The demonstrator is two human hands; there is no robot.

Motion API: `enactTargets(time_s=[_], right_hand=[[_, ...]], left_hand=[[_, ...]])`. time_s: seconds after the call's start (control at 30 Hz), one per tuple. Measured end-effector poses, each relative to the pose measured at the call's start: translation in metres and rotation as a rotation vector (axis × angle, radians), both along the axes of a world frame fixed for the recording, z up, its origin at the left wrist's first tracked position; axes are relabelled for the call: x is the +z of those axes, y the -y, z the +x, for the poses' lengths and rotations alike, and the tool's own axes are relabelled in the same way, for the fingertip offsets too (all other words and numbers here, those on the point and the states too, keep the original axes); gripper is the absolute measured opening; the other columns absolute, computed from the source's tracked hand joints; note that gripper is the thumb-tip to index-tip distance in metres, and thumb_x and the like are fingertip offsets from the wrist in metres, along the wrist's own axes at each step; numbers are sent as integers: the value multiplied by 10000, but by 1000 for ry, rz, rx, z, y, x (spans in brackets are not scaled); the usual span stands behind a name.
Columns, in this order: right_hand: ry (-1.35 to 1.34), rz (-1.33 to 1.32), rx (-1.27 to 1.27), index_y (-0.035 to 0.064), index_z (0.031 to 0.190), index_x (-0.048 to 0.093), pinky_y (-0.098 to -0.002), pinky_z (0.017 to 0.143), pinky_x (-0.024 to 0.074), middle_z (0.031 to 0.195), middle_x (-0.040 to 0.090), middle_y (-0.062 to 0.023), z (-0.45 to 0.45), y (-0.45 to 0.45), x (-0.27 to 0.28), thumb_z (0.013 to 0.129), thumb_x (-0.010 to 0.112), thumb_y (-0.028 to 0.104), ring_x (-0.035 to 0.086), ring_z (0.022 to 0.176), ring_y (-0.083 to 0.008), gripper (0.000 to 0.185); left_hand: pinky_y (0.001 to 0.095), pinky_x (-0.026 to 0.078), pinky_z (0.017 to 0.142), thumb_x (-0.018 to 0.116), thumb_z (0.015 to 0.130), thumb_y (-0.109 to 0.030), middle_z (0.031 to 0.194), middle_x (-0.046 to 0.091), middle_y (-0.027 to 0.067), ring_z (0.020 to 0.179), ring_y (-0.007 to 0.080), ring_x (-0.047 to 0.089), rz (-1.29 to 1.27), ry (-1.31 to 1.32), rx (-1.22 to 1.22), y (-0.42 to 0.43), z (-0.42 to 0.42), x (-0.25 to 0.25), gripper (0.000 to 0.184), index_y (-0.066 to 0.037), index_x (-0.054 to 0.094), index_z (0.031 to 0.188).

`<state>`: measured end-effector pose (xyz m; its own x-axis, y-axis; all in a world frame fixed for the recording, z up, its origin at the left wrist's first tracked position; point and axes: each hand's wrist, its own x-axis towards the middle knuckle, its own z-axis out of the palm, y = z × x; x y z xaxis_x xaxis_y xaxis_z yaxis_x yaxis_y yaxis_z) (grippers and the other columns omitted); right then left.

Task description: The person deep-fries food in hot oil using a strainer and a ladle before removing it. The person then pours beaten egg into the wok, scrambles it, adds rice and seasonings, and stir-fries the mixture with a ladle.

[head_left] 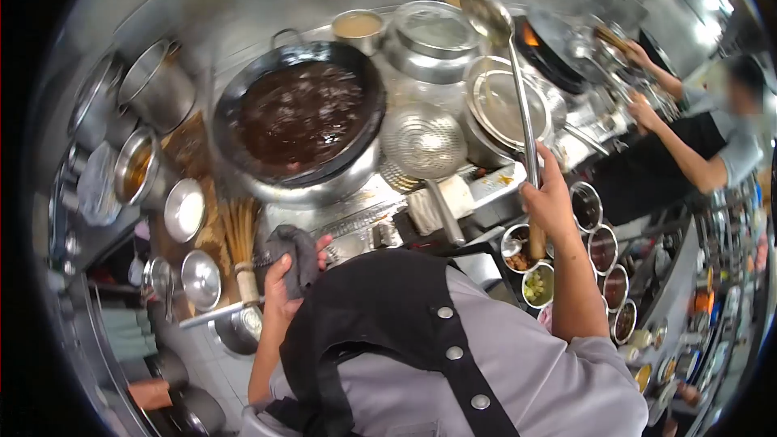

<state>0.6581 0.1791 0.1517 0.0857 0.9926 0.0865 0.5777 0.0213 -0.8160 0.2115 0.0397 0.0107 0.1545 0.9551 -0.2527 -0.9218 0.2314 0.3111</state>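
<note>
My right hand (552, 198) is wrapped round the long handle of a metal ladle (522, 101), whose bowl points up and away, above the strainers. In my left hand (283, 291) is a dark grey cloth (293, 259), bunched between thumb and fingers close to my apron. A big black wok (368, 125) full of dark, glossy liquid sits on the stove in front of me. Beside the wok lies a perforated skimmer (422, 142), its handle pointing toward me. A round mesh strainer (510, 105) rests over a pot, behind the ladle's handle.
A lidded pot (433, 36) and a pot of pale liquid (358, 26) stand at the back. Left are steel pots (158, 89), bowls (201, 279) and a bamboo brush (240, 235). Ingredient tins (537, 285) line the right. A co-worker (688, 129) handles another wok (554, 57) over flame.
</note>
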Motion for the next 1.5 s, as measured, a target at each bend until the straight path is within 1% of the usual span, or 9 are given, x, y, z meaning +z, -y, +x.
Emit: enactTargets(time_s=[0.13,0.33,0.47,0.57,0.67,1.07,1.23,1.33,1.5], right_hand=[[-559,-378,362,17,1465,398,-278,439,432,711,551,-54,-84,-36,19,842,569,-12,517,478,-134,646],[-112,-335,413,-41,1381,448,-320,465,474,682,547,-61,-185,-63,-26,886,630,72,536,504,-162,540],[-334,-538,494,-23,1199,516,-317,451,456,687,545,-53,-219,-63,-27,915,620,77,546,527,-156,318],[-1300,-1124,456,34,1023,523,-264,476,424,707,553,-18,-221,-79,-37,950,593,84,550,569,-105,114],[-1657,-1275,489,1,1035,527,-248,496,427,727,560,-11,-225,-75,-22,946,596,95,550,572,-88,146],[-2041,-1023,656,-158,1257,511,-298,529,482,778,522,-30,-114,-34,48,1015,453,143,543,584,-107,391],[-2023,-799,569,-155,1282,488,-307,515,480,787,523,-38,-37,-20,61,1011,453,150,538,563,-120,409],[-1881,-699,404,-27,945,558,-300,487,466,721,515,-15,9,-17,56,1002,496,177,526,550,-115,221],[-446,-405,-24,32,1042,553,-321,539,509,716,608,-71,40,-11,34,910,589,146,629,629,-171,178]], left_hand=[[412,560,986,762,849,-296,1295,609,266,1102,325,667,2,-151,-65,10,-14,7,676,104,505,1329],[440,578,948,759,844,-299,1128,682,252,1006,344,702,-24,-275,75,34,-24,14,560,102,602,1202],[448,575,946,757,838,-323,1101,691,262,985,340,707,-103,-201,92,57,-37,7,554,89,615,1180],[449,574,943,746,845,-332,1104,692,266,972,334,708,-147,-186,123,66,-43,6,541,86,622,1166],[443,579,928,733,859,-331,1091,694,259,959,331,709,-155,-205,124,67,-45,4,529,85,621,1166],[415,589,874,738,863,-343,1055,695,221,902,309,704,-116,-277,8,25,-13,25,563,74,601,1215],[415,583,907,720,886,-297,1179,662,222,997,305,688,-86,-306,-28,6,0,22,554,12,551,1314],[401,584,924,707,897,-276,1290,613,234,1038,297,675,-29,-271,-84,-2,6,22,578,-43,506,1387],[378,583,939,696,905,-278,1362,572,253,1044,281,677,-47,-226,-106,-6,6,20,557,49,528,1323]])
